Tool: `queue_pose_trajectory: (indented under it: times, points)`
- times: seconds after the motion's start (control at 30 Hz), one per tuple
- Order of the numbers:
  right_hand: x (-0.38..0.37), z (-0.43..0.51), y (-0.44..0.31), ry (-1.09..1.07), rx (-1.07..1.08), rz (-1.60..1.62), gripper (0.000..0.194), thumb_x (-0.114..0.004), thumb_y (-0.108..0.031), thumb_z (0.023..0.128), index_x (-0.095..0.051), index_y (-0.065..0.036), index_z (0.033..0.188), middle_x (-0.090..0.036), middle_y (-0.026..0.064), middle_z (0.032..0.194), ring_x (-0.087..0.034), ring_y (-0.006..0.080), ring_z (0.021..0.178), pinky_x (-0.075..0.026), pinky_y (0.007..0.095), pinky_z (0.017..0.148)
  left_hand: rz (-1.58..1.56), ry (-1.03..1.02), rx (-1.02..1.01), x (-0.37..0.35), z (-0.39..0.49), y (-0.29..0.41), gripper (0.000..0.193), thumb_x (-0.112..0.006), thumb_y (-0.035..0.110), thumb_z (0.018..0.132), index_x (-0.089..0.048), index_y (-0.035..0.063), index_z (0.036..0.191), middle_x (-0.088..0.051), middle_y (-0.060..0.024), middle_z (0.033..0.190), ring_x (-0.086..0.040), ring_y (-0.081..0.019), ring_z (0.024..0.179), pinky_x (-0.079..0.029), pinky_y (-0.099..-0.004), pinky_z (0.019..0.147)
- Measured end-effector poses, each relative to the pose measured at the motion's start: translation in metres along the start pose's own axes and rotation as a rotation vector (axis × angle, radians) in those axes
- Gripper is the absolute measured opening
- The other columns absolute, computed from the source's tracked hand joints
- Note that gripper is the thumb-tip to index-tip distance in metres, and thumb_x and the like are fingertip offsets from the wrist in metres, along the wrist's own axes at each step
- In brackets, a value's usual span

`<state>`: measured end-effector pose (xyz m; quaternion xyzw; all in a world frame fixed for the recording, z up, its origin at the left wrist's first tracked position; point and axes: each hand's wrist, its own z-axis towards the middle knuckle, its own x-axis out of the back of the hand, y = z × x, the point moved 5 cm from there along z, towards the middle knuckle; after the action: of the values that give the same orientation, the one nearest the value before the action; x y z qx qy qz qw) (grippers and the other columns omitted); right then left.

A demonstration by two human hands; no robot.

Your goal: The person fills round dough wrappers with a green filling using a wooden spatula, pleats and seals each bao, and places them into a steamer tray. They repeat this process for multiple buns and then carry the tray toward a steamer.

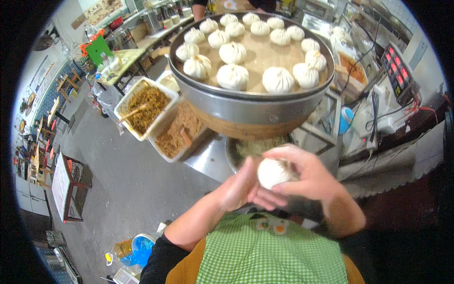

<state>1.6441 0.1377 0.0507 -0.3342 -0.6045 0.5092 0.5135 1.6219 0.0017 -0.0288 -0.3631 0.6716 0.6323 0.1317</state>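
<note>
A round white filled bun (273, 174) is between my hands, just above the green checked apron. My right hand (305, 174) grips its right side, fingers over the top and thumb below. My left hand (248, 190) lies under and beside the bun, its thumb raised at the left; the bun hides part of its palm. Beyond them stands a large round steamer (248, 106) with a metal rim, its brown liner (264, 58) bearing several pleated buns (232, 76). Below the steamer, partly hidden by my right hand, is a metal bowl (232, 152) with greenish filling.
Left of the steamer are a tub of dark chopped filling (150, 104) with a stick in it and a tub of pinkish minced filling (179, 129). At right are a panel with red digits (397, 71), cables and a power strip. A person stands behind the steamer.
</note>
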Motion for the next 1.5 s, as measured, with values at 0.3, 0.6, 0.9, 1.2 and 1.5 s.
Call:
queue_pose_trajectory:
  times: [0.3, 0.6, 0.9, 1.2, 1.5]
  points:
    - [0.109, 0.122, -0.084, 0.254, 0.136, -0.340, 0.055, -0.080, -0.016, 0.071, -0.061, -0.004, 0.121, -0.067, 0.0131, 0.106, -0.063, 0.0188, 0.099, -0.049, 0.0317, 0.088, 0.059, 0.368, -0.281, 0.063, -0.069, 0.048, 0.092, -0.024, 0.075, 0.091, -0.027, 0.0017, 0.147, -0.064, -0.0260, 0.107, -0.068, -0.0303, 0.090, -0.057, -0.0379, 0.076]
    - [0.117, 0.216, -0.034, 0.105, -0.167, -1.026, 0.062, -0.082, -0.018, 0.067, -0.058, -0.004, 0.123, -0.061, 0.0209, 0.121, -0.057, 0.0334, 0.115, -0.044, 0.0389, 0.100, -0.002, 0.778, -0.361, 0.189, -0.144, 0.115, 0.071, -0.019, 0.060, 0.100, -0.050, 0.0004, 0.124, -0.066, -0.0174, 0.092, -0.065, -0.0240, 0.078, -0.052, -0.0340, 0.066]
    - [0.132, 0.136, -0.070, 0.710, 0.066, -0.510, 0.040, -0.061, -0.006, 0.091, -0.054, 0.001, 0.130, -0.059, 0.0119, 0.124, -0.056, 0.0184, 0.114, -0.044, 0.0335, 0.101, 0.506, 1.177, -0.387, 0.392, -0.143, 0.260, 0.034, -0.054, 0.029, 0.098, -0.059, 0.0015, 0.116, -0.065, -0.0085, 0.099, -0.063, -0.0202, 0.085, -0.051, -0.0327, 0.073]
    - [0.050, -0.027, -0.025, 1.570, -0.158, -0.573, 0.022, -0.053, -0.008, 0.099, -0.059, 0.003, 0.117, -0.062, 0.0089, 0.110, -0.046, 0.0083, 0.070, -0.039, 0.0218, 0.064, 1.729, 1.151, 0.045, 0.551, -0.003, 0.307, 0.019, -0.065, 0.020, 0.082, -0.074, 0.0110, 0.096, -0.067, -0.0188, 0.099, -0.062, -0.0339, 0.102, -0.049, -0.0425, 0.090]
    - [-0.008, -0.055, -0.014, 1.580, -0.410, -0.527, 0.017, -0.056, -0.010, 0.098, -0.060, -0.002, 0.112, -0.062, 0.0056, 0.101, -0.047, 0.0054, 0.066, -0.037, 0.0181, 0.058, 1.761, 1.034, 0.526, 0.615, 0.075, 0.266, 0.028, -0.051, 0.017, 0.092, -0.072, 0.0110, 0.110, -0.067, -0.0112, 0.116, -0.064, -0.0291, 0.110, -0.050, -0.0468, 0.089]
